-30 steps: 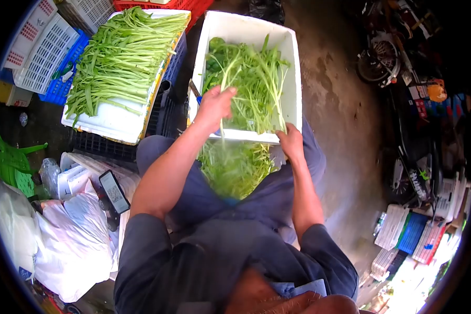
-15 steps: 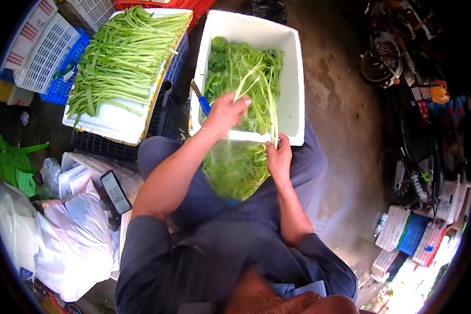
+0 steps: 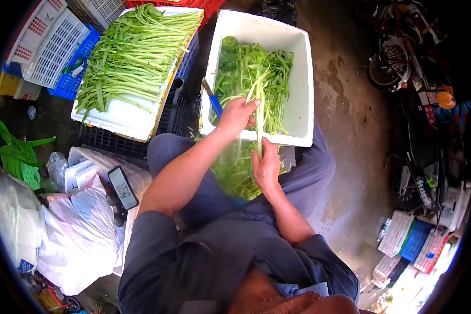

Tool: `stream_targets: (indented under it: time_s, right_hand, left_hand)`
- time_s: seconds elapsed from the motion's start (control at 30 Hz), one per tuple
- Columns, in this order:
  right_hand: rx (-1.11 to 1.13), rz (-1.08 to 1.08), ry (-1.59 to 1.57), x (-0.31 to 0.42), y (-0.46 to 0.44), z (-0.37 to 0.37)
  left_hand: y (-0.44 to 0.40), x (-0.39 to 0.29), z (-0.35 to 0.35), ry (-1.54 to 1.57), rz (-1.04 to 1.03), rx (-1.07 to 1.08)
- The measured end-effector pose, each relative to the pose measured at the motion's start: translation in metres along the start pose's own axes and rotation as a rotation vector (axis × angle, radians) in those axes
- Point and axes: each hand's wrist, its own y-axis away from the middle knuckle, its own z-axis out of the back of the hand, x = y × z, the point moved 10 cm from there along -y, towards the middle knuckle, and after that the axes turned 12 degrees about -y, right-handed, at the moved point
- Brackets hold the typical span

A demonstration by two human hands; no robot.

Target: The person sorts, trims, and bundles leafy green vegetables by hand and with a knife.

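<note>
Closed fingers of my left hand [image 3: 238,119] grip pale green stalks of water spinach [image 3: 258,99] over the near side of a white foam box [image 3: 299,99]. My right hand [image 3: 267,165] is closed around the lower ends of these stalks, just below the box rim. Beside my left hand, a knife [image 3: 215,104] with a blue handle slants across the box's left rim; whether the hand touches it I cannot tell. Loose greens [image 3: 277,78] and round dark green vegetables [image 3: 228,44] lie inside the box. More cut greens [image 3: 233,175] sit between my legs, partly blurred.
To the left, a foam lid [image 3: 118,119] bears a row of long stalks, over dark crates [image 3: 115,142]. Plastic baskets [image 3: 55,47] stand at upper left. A phone [image 3: 123,187] and a white bag [image 3: 78,235] are lower left. Motorbikes [image 3: 418,157] stand at right.
My right hand has moved left, nearer my left hand, and the held stalks now stand closer together. The whole view has shifted slightly, so the surroundings appear farther right.
</note>
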Motion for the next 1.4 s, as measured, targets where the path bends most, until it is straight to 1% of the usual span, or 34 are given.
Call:
stream_targets:
  time_s: [0.03,0.13,0.2,0.3,0.33,0.4,0.47,0.5,0.53,0.57,0.6,0.7,0.8,0.87,0.93,0.97,1.07,1.1,1.2,1.23,1.33,1.37,1.4]
  right_hand:
    - [0.014,0.015,0.005,0.002,0.000,-0.001]
    - [0.059,0.058,0.012,0.006,0.003,-0.004]
    - [0.097,0.082,0.006,0.008,0.005,-0.008]
    - [0.168,-0.003,-0.081,0.008,0.009,-0.015]
    - [0.174,-0.118,-0.244,-0.004,0.010,-0.017]
    - [0.176,-0.348,-0.573,-0.026,0.015,-0.026]
    - [0.070,-0.506,-0.957,-0.040,0.001,-0.019]
    - [0.062,-0.620,-1.024,-0.059,-0.004,-0.026]
    - [-0.013,-0.667,-1.065,-0.070,-0.015,-0.028]
    - [-0.030,-0.683,-1.191,-0.072,-0.028,-0.032]
    - [-0.045,-0.696,-1.318,-0.073,-0.041,-0.036]
    - [-0.150,-0.559,-1.341,-0.077,-0.074,-0.030]
    - [-0.326,-0.587,-1.419,-0.079,-0.071,-0.025]
    - [-0.322,-0.577,-1.400,-0.084,-0.060,-0.026]
    - [-0.317,-0.516,-1.408,-0.067,-0.048,-0.019]
    - [-0.315,-0.475,-1.394,-0.056,-0.042,-0.014]
    - [-0.259,-0.392,-1.231,-0.048,-0.032,-0.001]
    - [-0.210,-0.398,-1.204,-0.041,-0.029,0.000]
    - [0.154,-0.389,-0.792,-0.020,-0.008,0.007]
    - [0.289,-0.415,-0.675,-0.018,0.005,0.007]
    - [0.391,-0.367,-0.698,-0.009,0.038,0.014]
    - [0.434,-0.366,-0.649,-0.019,0.049,0.013]
    - [0.475,-0.364,-0.601,-0.036,0.063,0.008]
  left_hand:
    - [-0.002,0.001,0.001,0.012,-0.011,-0.009]
    - [-0.006,0.010,0.007,-0.108,0.025,-0.019]
    - [-0.011,0.017,0.007,-0.092,-0.002,-0.006]
    - [-0.018,0.024,0.008,-0.096,-0.049,0.003]
    - [-0.018,0.021,0.007,-0.103,-0.068,0.004]
    - [-0.010,0.013,-0.003,-0.043,-0.056,0.075]
    - [-0.007,0.011,-0.013,-0.027,-0.058,0.125]
    - [-0.011,0.019,-0.015,-0.044,-0.067,0.137]
    - [-0.007,0.011,-0.017,-0.061,-0.078,0.149]
    - [0.000,0.011,-0.018,-0.184,-0.026,0.171]
    - [0.005,0.009,-0.022,-0.195,-0.010,0.199]
    - [0.019,0.005,-0.030,-0.238,0.055,0.270]
    - [0.016,0.015,-0.034,0.025,0.085,0.319]
    - [0.014,0.011,-0.028,0.092,0.112,0.264]
    - [0.012,0.008,-0.022,0.160,0.146,0.212]
    - [0.007,0.008,-0.022,0.104,0.080,0.256]
    - [-0.002,0.021,-0.013,0.089,0.114,0.227]
    - [0.005,0.009,-0.011,0.163,0.144,0.163]
    - [-0.007,0.006,0.006,0.159,0.074,0.084]
    - [-0.007,0.007,0.012,0.127,0.098,0.082]
    - [-0.012,0.004,0.025,0.166,0.061,0.038]
    - [-0.012,0.001,0.023,0.161,0.035,0.069]
    - [-0.013,-0.001,0.026,0.165,0.023,0.043]
